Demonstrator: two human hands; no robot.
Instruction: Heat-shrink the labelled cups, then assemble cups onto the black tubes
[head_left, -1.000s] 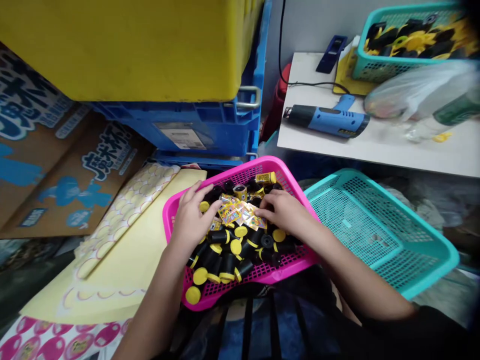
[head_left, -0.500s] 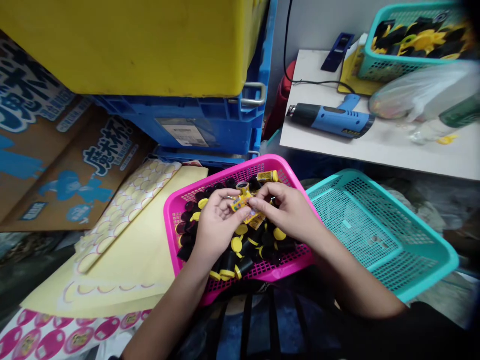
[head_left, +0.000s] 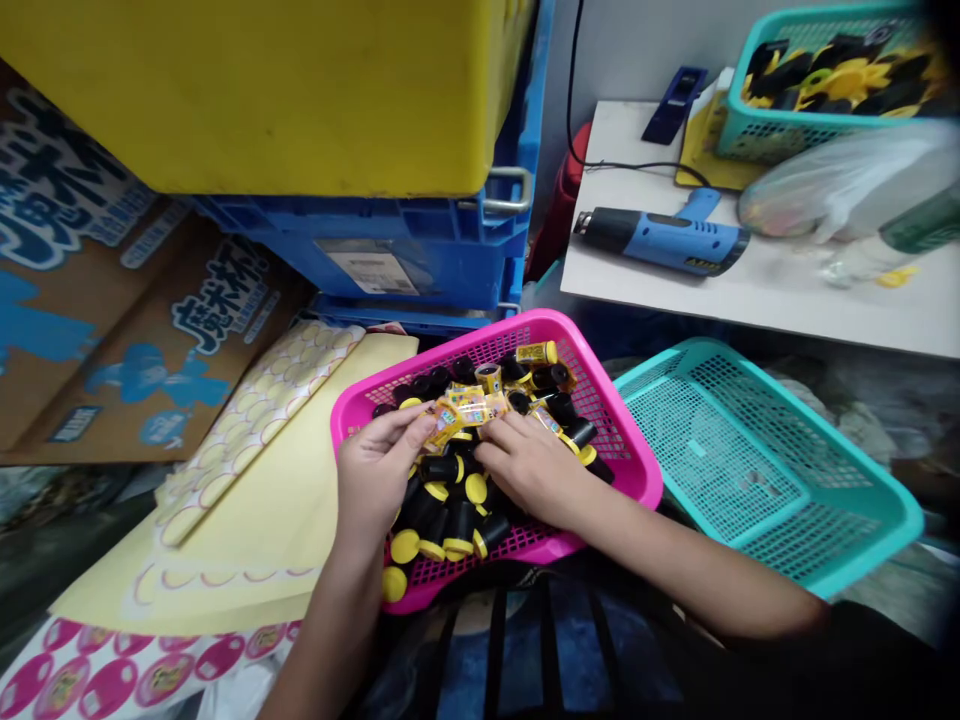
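The hands have moved apart: the left hand point(head_left: 377, 470) pinches a shiny yellow packet point(head_left: 450, 424), the right hand point(head_left: 531, 468) lies open near black tubes point(head_left: 459, 525).

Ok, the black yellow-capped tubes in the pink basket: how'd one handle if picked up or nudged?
Likely rolls when nudged: the black tube is round, and several lie on their sides in the pink basket. Glossy surface suggests stiff, slightly slippery plastic.

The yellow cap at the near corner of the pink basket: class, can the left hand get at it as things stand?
Probably yes: the left hand sits close by in the pink basket, and nothing lies over the yellow cap.
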